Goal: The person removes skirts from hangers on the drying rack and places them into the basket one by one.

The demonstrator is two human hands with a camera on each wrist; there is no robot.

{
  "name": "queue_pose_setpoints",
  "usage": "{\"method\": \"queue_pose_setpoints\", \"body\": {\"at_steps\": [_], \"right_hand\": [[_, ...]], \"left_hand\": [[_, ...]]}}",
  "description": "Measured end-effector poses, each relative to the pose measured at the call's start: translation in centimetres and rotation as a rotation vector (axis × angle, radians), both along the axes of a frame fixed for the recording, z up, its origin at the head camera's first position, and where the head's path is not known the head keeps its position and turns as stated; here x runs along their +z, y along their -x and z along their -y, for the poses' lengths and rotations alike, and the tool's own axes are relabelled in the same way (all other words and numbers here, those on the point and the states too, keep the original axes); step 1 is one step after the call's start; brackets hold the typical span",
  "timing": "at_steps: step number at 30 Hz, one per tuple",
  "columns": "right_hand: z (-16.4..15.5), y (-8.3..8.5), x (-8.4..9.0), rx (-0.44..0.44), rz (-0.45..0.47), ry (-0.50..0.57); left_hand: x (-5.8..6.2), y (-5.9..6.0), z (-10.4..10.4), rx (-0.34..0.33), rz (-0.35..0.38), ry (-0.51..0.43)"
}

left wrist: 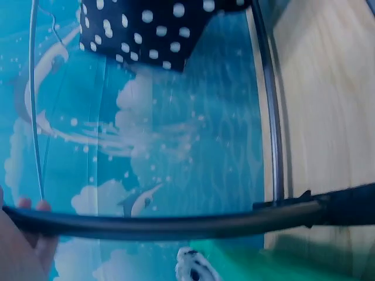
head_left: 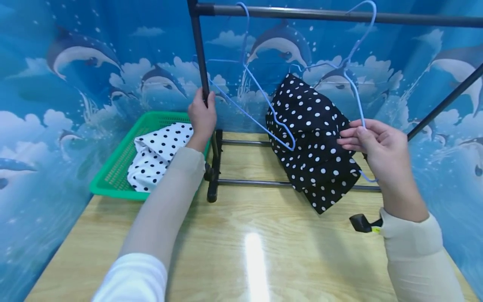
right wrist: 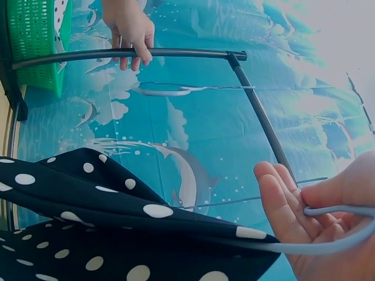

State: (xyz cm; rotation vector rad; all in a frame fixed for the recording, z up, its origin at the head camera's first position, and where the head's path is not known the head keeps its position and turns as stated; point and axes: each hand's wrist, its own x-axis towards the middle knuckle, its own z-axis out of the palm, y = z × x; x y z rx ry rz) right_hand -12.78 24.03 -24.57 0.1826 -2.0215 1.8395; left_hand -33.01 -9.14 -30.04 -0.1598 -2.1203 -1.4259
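Glossy pale wood grain covers the table (head_left: 264, 251) in front of the person. Above it, the right hand (head_left: 381, 147) pinches the thin light-blue wire hanger (head_left: 356, 96), whose hook hangs on the dark metal rail (head_left: 339, 16). Soft black cloth with white dots (head_left: 315, 142) drapes folded over that hanger. The left hand (head_left: 201, 115) grips the rack's round upright post (head_left: 200, 54) beside a green mesh basket (head_left: 113, 176) holding white dotted fabric (head_left: 158, 153).
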Motion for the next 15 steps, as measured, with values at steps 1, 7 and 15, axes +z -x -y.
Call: {"method": "queue_pose_setpoints", "body": {"at_steps": [1, 7, 15], "right_hand": [[0.0, 0.0, 0.0, -0.003, 0.0, -0.002], [0.1, 0.2, -0.1, -0.01, 0.004, -0.013], [0.0, 0.5, -0.3, 0.001, -0.014, 0.017]], "left_hand": [[0.0, -0.2, -0.2, 0.007, 0.023, -0.011], [-0.7, -2.0, -1.3, 0.047, 0.012, -0.175], [-1.7, -5.3, -3.1, 0.001, 0.002, -0.331]]}}
